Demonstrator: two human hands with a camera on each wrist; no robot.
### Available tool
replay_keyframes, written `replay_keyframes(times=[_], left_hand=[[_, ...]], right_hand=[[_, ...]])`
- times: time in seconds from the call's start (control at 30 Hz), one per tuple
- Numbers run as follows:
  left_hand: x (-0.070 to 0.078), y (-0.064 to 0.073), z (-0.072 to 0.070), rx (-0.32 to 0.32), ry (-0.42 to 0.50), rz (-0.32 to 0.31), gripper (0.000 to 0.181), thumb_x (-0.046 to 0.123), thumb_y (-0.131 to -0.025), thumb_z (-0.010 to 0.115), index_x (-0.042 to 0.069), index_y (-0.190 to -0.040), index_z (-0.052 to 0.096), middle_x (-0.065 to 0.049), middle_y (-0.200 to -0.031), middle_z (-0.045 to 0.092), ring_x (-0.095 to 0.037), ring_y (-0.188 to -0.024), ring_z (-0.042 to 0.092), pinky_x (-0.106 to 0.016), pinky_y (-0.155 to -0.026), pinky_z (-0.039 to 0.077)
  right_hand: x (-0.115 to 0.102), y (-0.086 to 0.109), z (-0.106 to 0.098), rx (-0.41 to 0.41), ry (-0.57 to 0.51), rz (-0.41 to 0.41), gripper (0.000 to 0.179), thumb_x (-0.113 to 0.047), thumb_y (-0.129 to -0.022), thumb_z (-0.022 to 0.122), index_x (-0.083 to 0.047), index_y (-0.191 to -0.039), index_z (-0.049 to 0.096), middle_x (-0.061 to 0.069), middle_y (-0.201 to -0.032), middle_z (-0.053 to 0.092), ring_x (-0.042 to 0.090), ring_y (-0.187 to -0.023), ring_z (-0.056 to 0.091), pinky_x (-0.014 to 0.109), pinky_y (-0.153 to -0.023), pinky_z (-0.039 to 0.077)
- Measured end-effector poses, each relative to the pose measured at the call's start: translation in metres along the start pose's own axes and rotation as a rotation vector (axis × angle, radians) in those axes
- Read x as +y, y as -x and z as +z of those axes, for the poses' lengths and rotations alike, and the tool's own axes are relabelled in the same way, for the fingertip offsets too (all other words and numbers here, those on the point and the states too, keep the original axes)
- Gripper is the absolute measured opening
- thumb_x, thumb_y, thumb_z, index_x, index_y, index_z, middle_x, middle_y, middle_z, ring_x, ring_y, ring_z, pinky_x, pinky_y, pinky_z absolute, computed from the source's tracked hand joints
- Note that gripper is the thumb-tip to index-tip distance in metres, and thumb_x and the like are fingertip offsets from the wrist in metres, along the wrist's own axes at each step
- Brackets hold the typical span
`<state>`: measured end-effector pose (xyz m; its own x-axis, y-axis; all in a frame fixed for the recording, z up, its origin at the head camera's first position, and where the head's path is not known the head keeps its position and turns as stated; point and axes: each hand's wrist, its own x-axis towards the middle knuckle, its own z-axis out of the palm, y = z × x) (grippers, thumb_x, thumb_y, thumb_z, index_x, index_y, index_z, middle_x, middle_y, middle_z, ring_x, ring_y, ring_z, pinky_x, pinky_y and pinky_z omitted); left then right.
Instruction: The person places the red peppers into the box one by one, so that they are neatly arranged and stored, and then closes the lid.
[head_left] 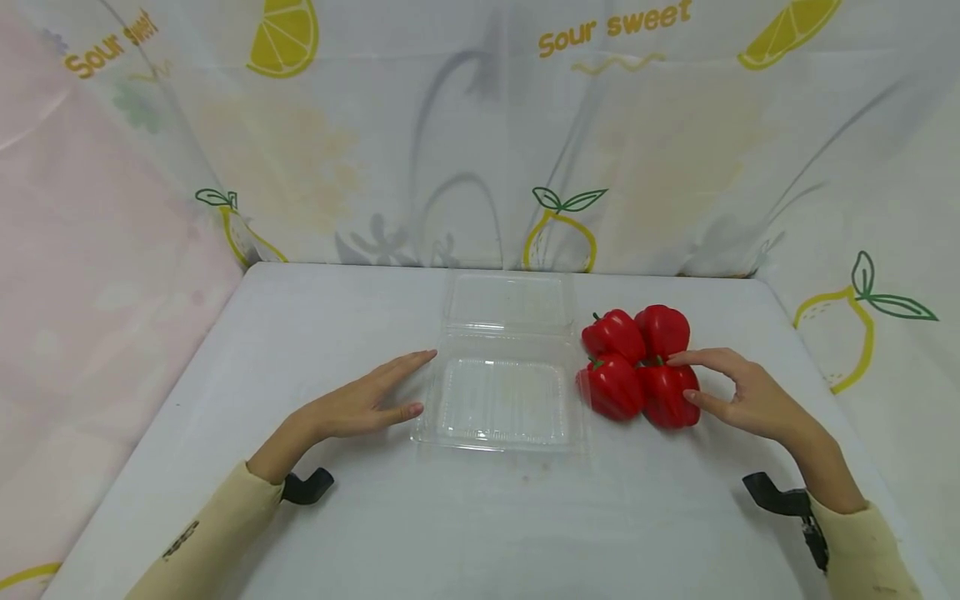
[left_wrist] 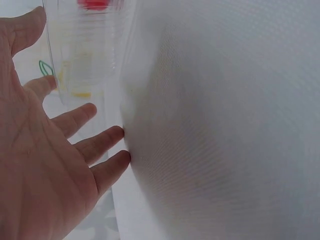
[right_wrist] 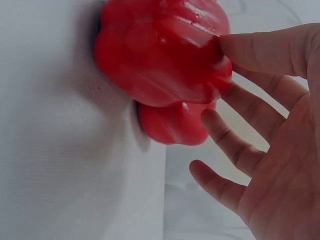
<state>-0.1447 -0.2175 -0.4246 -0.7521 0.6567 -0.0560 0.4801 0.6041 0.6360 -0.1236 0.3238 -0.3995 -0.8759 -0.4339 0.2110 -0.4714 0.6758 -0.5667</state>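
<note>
A clear plastic clamshell box (head_left: pixel 504 446) lies with its lid (head_left: pixel 510 302) folded back, on the white table. Beside its left edge is my left hand (head_left: pixel 367 402), fingers spread and nothing held; the left wrist view shows the palm (left_wrist: pixel 45 170) next to the clear plastic (left_wrist: pixel 87 65). Several red bell peppers are clustered right of the box. At the front right bell pepper (head_left: pixel 666 398) is my right hand (head_left: pixel 750 400), its thumb touching the pepper's side (right_wrist: pixel 160 55) and its index finger over the top near the stem. The index fingertip is hidden in the right wrist view.
Other red bell peppers, at front left (head_left: pixel 613 389), back left (head_left: pixel 615 335) and back right (head_left: pixel 663 331), stand close against one another. The white table (head_left: pixel 450 533) meets a printed cloth backdrop (head_left: pixel 375 133) behind and at both sides.
</note>
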Motion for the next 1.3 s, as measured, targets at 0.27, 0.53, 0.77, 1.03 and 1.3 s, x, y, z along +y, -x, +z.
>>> replay_keyframes(times=[0.27, 0.53, 0.77, 1.03, 1.3], left_hand=[[0.001, 0.0, -0.001, -0.001, 0.006, 0.001, 0.075, 0.051, -0.097, 0.055, 0.035, -0.158, 0.015, 0.009, -0.16, 0.02, -0.019, -0.147, 0.02, -0.051, -0.115, 0.023], [0.002, 0.001, -0.001, -0.002, 0.011, -0.002, 0.075, 0.051, -0.097, 0.055, 0.035, -0.158, 0.015, 0.011, -0.16, 0.02, -0.018, -0.146, 0.02, -0.05, -0.115, 0.023], [0.002, 0.001, -0.002, -0.005, -0.003, 0.012, 0.075, 0.05, -0.098, 0.055, 0.032, -0.158, 0.015, 0.008, -0.16, 0.021, -0.02, -0.147, 0.021, -0.051, -0.115, 0.024], [0.002, 0.001, -0.002, -0.005, 0.01, 0.002, 0.075, 0.051, -0.097, 0.055, 0.034, -0.158, 0.015, 0.009, -0.16, 0.021, -0.019, -0.146, 0.02, -0.05, -0.115, 0.023], [0.002, 0.001, -0.001, -0.004, -0.001, -0.001, 0.075, 0.052, -0.097, 0.055, 0.035, -0.158, 0.015, 0.009, -0.16, 0.02, -0.019, -0.147, 0.02, -0.05, -0.115, 0.023]], right_hand=[[-0.005, 0.002, -0.002, 0.012, 0.024, 0.029, 0.046, -0.008, -0.082, 0.078, -0.013, -0.125, 0.064, 0.004, -0.122, 0.061, -0.01, -0.115, 0.04, 0.064, -0.085, 0.047], [-0.007, 0.004, -0.004, 0.016, 0.067, 0.061, 0.047, -0.013, -0.08, 0.081, -0.012, -0.124, 0.065, 0.008, -0.121, 0.063, 0.02, -0.111, 0.052, 0.064, -0.081, 0.05], [-0.006, 0.004, -0.005, 0.029, 0.119, 0.056, 0.051, -0.013, -0.077, 0.084, -0.009, -0.125, 0.065, 0.009, -0.117, 0.064, 0.024, -0.101, 0.055, 0.057, -0.076, 0.052], [-0.007, 0.004, -0.008, 0.015, 0.188, 0.081, 0.053, -0.022, -0.078, 0.084, -0.011, -0.126, 0.065, 0.007, -0.111, 0.065, 0.023, -0.096, 0.054, 0.046, -0.068, 0.053], [-0.01, 0.004, -0.013, -0.065, 0.244, 0.158, 0.066, -0.039, -0.075, 0.086, -0.01, -0.13, 0.063, 0.003, -0.099, 0.062, 0.024, -0.092, 0.053, 0.035, -0.063, 0.05]])
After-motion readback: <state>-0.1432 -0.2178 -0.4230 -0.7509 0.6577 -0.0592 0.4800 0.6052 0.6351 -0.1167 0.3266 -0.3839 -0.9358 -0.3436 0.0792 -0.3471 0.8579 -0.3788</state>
